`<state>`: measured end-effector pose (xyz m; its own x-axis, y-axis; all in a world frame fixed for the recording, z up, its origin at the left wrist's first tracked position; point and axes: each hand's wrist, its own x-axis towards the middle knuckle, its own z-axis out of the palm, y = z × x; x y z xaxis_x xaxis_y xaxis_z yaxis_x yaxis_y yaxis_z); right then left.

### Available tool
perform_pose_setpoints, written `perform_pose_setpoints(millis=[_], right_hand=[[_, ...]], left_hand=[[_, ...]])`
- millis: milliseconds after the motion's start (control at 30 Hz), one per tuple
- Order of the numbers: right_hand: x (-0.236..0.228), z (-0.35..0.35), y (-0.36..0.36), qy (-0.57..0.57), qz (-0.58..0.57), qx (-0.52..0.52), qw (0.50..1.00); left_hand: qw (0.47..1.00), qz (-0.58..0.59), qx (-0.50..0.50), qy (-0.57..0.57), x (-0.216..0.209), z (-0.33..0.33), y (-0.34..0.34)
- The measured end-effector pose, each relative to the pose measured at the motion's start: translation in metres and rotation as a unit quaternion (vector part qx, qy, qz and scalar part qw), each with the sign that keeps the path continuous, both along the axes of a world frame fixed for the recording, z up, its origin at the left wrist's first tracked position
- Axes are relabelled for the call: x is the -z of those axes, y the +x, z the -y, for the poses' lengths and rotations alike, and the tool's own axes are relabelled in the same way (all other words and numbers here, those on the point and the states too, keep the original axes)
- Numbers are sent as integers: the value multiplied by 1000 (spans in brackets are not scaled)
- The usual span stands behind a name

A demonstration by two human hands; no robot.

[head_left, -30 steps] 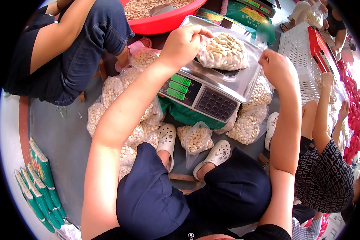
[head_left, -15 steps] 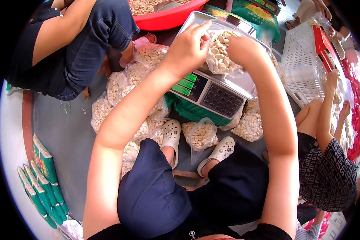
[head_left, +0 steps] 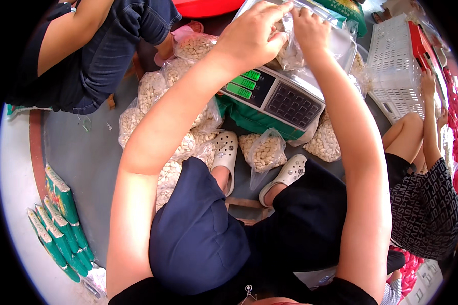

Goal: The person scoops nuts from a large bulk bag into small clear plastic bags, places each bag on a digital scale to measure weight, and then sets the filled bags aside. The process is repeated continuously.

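A clear plastic bag [head_left: 291, 55] of pale, flat beans or seeds stands on the steel pan of a digital scale [head_left: 295, 101]. My left hand [head_left: 257, 33] grips the bag's upper left side, thumb below and fingers bent over it. At the upper right, my right hand [head_left: 310, 30] has its curled fingers on the plastic of the same bag's top. The hands are close together, and they hide much of the bag's mouth and contents. Green digits are lit on the scale's display, beside a dark keypad.
Filled clear bags [head_left: 152, 91] are piled left of the scale; another bag [head_left: 264, 151] sits between my shoes. A red basin [head_left: 208, 7] is at the far edge, a white crate [head_left: 392, 66] to the right. Green packets [head_left: 61, 229] lie at left. Co-workers sit on both sides.
My hands have drawn closer together at the top of the bag, and the plastic there is more gathered. The view has shifted, so the scale appears slightly lower and farther right.
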<state>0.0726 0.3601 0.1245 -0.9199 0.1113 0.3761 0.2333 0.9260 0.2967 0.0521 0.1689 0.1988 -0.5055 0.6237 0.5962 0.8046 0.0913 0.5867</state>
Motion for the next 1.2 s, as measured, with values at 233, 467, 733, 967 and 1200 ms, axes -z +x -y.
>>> perform_pose_setpoints(millis=[233, 467, 733, 967, 1200], right_hand=[[-3, -31, -20, -71, 28, 21, 997], [-46, -28, -18, 59, 403, -83, 910], [-122, 36, 114, -550, 290, -73, 780], [9, 68, 160, -594, 585, -75, 547], [111, 137, 172, -398, 685, -36, 609]], left_hand=[[963, 216, 34, -158, 57, 75, 45], [759, 339, 162, -532, 124, 113, 133], [762, 253, 155, -576, 146, 99, 155], [725, 383, 130, -558, 163, 95, 154], [707, 443, 84, -544, 161, 104, 151]])
